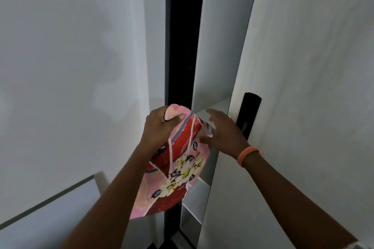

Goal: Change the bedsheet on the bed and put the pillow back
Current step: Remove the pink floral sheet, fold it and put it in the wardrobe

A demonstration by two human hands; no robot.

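A folded pink and red bedsheet [178, 170] with white flowers hangs in front of an open white wardrobe. My left hand [159, 125] grips its top corner, fingers curled round the cloth. My right hand [224, 131], with an orange band on the wrist, lies against the sheet's right side with its fingers spread and fairly straight. The bed and the pillow are out of view.
The wardrobe's right door [303, 87] stands ajar with a black handle [251, 111] just behind my right hand. White shelves [214, 105] show in the gap. A dark vertical strip [182, 36] runs between the doors. The left door [70, 66] is closed.
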